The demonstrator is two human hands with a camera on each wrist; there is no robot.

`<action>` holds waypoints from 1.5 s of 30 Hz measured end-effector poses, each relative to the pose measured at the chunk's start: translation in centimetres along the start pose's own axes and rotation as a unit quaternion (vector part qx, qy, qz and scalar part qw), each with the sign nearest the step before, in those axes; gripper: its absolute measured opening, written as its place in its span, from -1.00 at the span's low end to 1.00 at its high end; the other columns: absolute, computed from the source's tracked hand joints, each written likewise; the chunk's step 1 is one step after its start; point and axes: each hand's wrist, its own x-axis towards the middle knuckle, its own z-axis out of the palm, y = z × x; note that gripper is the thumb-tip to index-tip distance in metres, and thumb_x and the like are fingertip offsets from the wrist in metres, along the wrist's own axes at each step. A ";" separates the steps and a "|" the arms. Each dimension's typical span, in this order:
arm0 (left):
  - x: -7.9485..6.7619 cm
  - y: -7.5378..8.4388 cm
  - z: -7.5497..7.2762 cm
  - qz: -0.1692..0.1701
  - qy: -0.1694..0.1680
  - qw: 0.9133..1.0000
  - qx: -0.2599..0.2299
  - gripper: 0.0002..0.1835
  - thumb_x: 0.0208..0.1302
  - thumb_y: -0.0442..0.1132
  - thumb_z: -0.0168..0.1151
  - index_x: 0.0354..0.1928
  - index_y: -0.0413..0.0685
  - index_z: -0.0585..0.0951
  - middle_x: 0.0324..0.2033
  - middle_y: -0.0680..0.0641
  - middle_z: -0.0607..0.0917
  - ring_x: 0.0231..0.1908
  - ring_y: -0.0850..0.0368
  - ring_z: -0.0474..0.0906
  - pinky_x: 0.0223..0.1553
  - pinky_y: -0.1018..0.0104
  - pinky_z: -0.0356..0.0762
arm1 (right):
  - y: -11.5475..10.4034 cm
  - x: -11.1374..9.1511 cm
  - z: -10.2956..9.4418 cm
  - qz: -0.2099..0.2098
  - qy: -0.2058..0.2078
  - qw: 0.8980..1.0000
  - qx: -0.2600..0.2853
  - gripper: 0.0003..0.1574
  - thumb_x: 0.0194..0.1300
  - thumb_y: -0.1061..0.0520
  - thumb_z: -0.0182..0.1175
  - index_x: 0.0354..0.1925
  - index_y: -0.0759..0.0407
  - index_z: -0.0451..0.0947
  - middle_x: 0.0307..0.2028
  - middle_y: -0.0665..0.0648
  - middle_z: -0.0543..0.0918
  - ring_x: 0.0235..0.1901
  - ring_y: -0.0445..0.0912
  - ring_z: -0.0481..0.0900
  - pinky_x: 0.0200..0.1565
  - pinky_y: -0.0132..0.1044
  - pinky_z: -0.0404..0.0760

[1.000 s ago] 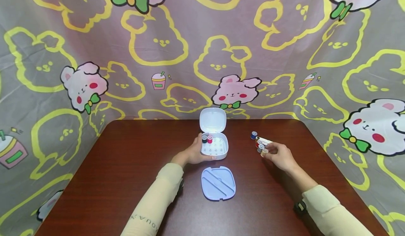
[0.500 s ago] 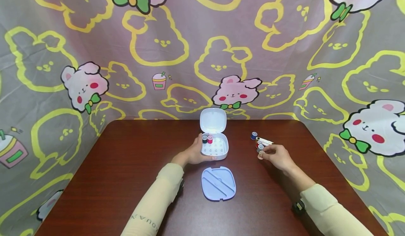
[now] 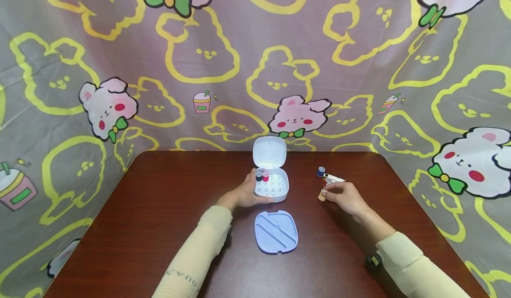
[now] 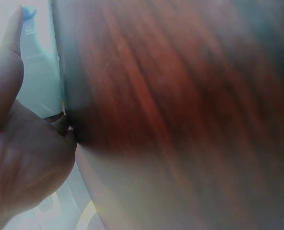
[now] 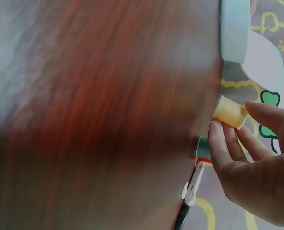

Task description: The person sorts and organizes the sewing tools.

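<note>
My left hand (image 3: 244, 192) grips the left side of a white sewing box (image 3: 283, 195), its thumb along the front wall. The box's lid (image 3: 269, 151) stands raised behind it. Inside are rows of small pegs, with a black thread spool (image 3: 259, 176) and a pink thread spool (image 3: 265, 177) at the back left. My right hand (image 3: 349, 197) pinches a tan thread spool (image 5: 230, 113) between thumb and fingertips, tilted. Beyond that hand lie a blue thread spool (image 3: 321, 171), a slim white tool with a dark end (image 3: 333, 178), and further spools partly hidden by the fingers.
A pale blue tray (image 3: 276, 232) with diagonal grooves lies on the brown table (image 3: 159, 227), in front of the box. A patterned cloth (image 3: 227, 58) hangs around the table's back and sides.
My right hand has drawn the tan spool away from the other spools, slightly left and toward me, and tilted it. The left hand stays on the box.
</note>
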 end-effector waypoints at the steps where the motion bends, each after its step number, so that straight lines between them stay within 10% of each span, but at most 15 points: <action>1: 0.0 0.0 0.0 -0.001 0.000 1.000 0.002 0.40 0.10 0.23 0.51 0.61 -0.16 -0.29 0.51 -0.26 0.05 0.45 -0.11 0.16 0.45 -0.01 0.21 | -0.2 0.0 0.1 0.002 0.002 1.000 0.000 -0.74 0.31 0.22 0.39 -0.11 0.40 0.72 -0.15 0.27 0.73 -0.17 -0.10 0.59 -0.22 -0.40 0.54; 45: 0.1 0.0 0.1 0.001 0.000 1.000 -0.017 0.41 0.10 0.20 0.53 0.61 -0.18 -0.31 0.54 -0.28 0.00 0.47 -0.14 0.12 0.47 -0.03 0.17 | -6.8 1.7 2.8 -0.058 -0.006 0.997 0.044 -0.74 0.39 0.22 0.32 -0.05 0.41 0.68 -0.15 0.36 0.73 -0.18 0.02 0.68 -0.14 -0.34 0.60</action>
